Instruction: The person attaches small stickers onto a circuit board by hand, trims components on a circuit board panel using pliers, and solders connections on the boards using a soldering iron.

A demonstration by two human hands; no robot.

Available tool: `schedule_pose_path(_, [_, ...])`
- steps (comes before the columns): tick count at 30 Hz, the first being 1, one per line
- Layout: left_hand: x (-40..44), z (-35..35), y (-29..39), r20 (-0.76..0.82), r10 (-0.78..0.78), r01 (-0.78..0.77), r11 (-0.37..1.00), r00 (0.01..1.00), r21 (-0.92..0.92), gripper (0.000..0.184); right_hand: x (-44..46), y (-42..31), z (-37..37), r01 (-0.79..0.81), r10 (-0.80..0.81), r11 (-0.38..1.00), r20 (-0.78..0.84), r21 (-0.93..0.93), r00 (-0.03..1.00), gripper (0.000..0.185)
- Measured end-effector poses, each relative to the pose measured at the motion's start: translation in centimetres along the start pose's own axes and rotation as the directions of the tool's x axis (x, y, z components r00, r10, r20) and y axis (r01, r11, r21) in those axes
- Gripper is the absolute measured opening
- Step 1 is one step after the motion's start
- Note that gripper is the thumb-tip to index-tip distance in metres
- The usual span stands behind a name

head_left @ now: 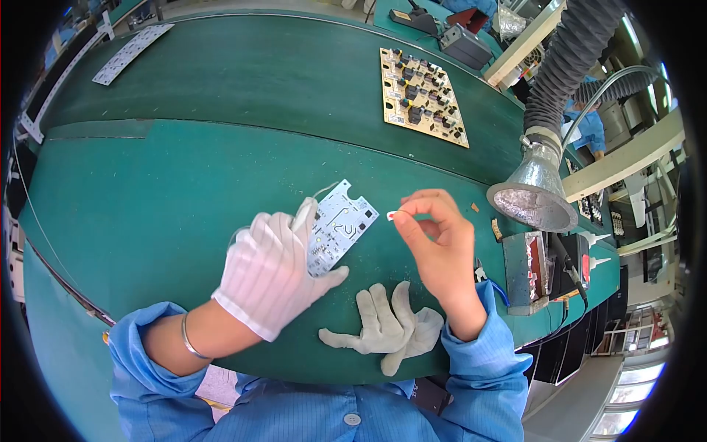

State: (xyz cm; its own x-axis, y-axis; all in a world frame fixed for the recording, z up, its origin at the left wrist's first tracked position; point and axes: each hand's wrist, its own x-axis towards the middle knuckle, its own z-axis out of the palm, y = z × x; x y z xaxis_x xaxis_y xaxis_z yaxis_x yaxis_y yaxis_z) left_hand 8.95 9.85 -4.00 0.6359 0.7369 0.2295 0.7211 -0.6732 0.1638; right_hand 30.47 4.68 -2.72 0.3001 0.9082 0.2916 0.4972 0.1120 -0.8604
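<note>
My left hand (271, 267), in a striped white glove, grips a small white circuit board (343, 230) along its left side. Traces and dark components show on the board's face, and a thin pale cable (325, 190) runs from near its upper left edge. My bare right hand (442, 243) is just right of the board. Between its thumb and index finger is a small white piece (391, 216) with a reddish spot, too small to name, held apart from the board. Below my right hand, an off-white glove (394, 328) lies crumpled on the green mat (169, 199).
A tan panel of boards (423, 99) with many components lies farther back. A metal fume hood (536, 193) on a ribbed hose (567, 66) hangs at right, above a metal box (524, 274). Blue-handled pliers (501, 294) lie nearby. A white perforated strip (132, 54) sits far left.
</note>
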Motion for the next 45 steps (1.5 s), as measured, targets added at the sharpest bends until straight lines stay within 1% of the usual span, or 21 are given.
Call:
schedule_pose_path(2, [-0.1, 0.2, 0.7, -0.018, -0.016, 0.017, 0.999, 1.0, 0.035, 0.091, -0.2, 0.6, 1.2, -0.214, 0.216, 0.961, 0.011, 0.174, 0.976, 0.006])
schedule_pose_path(3, [-0.1, 0.4, 0.8, -0.027, -0.013, 0.014, 0.999, 1.0, 0.047, 0.092, -0.3, 1.1, 2.0, -0.167, 0.168, 0.977, 0.002, 0.135, 0.986, 0.005])
schedule_pose_path(7, [-0.1, 0.9, 1.1, -0.028, -0.014, 0.016, 0.999, 0.999, 0.045, 0.093, 0.4, 1.4, 3.6, -0.181, 0.18, 0.982, -0.012, -0.059, 0.984, 0.01])
schedule_pose_path(19, [0.1, 1.3, 1.6, -0.04, 0.001, -0.001, 1.0, 0.999, 0.023, 0.092, 0.5, 2.1, 3.9, -0.176, 0.172, 0.981, -0.044, -0.087, 0.984, 0.007])
schedule_pose_path(28, [0.1, 1.9, 1.8, -0.071, 0.018, -0.018, 1.0, 0.997, 0.006, 0.091, 0.0, 2.6, 4.0, -0.027, 0.006, 0.952, -0.068, -0.304, 0.998, 0.007])
schedule_pose_path(31, [0.2, 1.7, 2.1, -0.067, 0.01, -0.009, 1.0, 0.998, 0.004, 0.091, -0.1, 2.1, 3.9, -0.09, 0.072, 0.964, -0.078, -0.251, 0.994, 0.009])
schedule_pose_path(34, [0.2, 1.7, 2.8, -0.064, 0.021, -0.014, 0.994, 0.998, 0.107, 0.093, 0.3, 2.5, 3.4, -0.187, 0.181, 0.975, -0.057, -0.123, 0.982, 0.01])
schedule_pose_path(37, [0.0, 1.9, 3.8, -0.006, -0.034, 0.035, 0.985, 0.999, 0.167, 0.098, 1.1, 2.6, 2.6, -0.29, 0.289, 0.956, -0.024, -0.036, 0.957, 0.011])
schedule_pose_path(40, [-0.3, 1.8, 3.9, 0.028, -0.028, 0.025, 0.996, 0.999, 0.09, 0.101, 0.4, 2.6, 3.0, -0.247, 0.242, 0.966, -0.069, -0.077, 0.968, 0.013])
schedule_pose_path(43, [-0.5, 1.7, 4.0, 0.033, -0.053, 0.055, 0.996, 0.998, -0.065, 0.1, 0.1, 2.6, 3.4, -0.267, 0.261, 0.962, -0.096, -0.054, 0.96, 0.012])
schedule_pose_path(45, [-0.4, 1.4, 3.9, 0.016, -0.019, 0.02, 0.998, 1.0, -0.058, 0.091, -0.2, 2.5, 3.5, -0.28, 0.276, 0.959, -0.095, -0.034, 0.956, 0.012])
